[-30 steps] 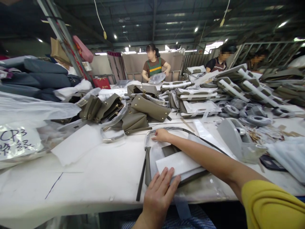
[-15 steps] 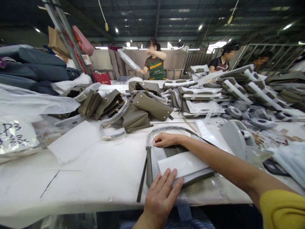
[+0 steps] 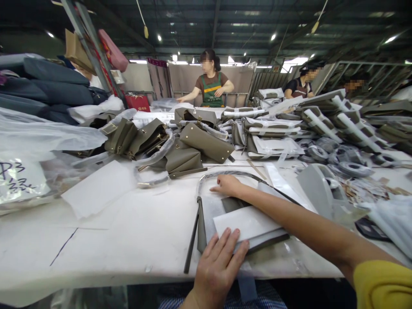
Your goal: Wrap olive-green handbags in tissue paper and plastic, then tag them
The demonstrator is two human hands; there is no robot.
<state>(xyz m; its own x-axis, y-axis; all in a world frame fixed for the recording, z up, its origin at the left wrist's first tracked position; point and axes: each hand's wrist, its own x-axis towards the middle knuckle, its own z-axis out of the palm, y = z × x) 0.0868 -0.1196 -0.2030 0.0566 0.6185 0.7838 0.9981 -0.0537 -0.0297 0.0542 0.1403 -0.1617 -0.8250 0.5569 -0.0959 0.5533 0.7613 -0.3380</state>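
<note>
An olive-grey handbag (image 3: 201, 231) lies on the white table in front of me, partly covered by white packing sheets (image 3: 246, 221). Its handle (image 3: 225, 174), wrapped in clear film, arches away from me, and a dark strap (image 3: 192, 240) hangs down on the left. My left hand (image 3: 219, 266) rests flat on the sheet and the near part of the bag, fingers spread. Over the bag's far edge, inside the handle loop, is my right hand (image 3: 227, 186), one finger stretched out and the others bent; I see nothing in it.
Several olive handbags (image 3: 206, 143) lie in a heap beyond, with wrapped ones (image 3: 273, 128) stacked right. A loose white sheet (image 3: 98, 189) lies left, near a plastic bag (image 3: 22, 171). A grey tape dispenser (image 3: 317, 184) stands right. A co-worker (image 3: 212, 83) stands across the table.
My right hand has let go of the white sheet's far corner and moved slightly up and right. My left hand stays put. The co-worker opposite has lowered both arms.
</note>
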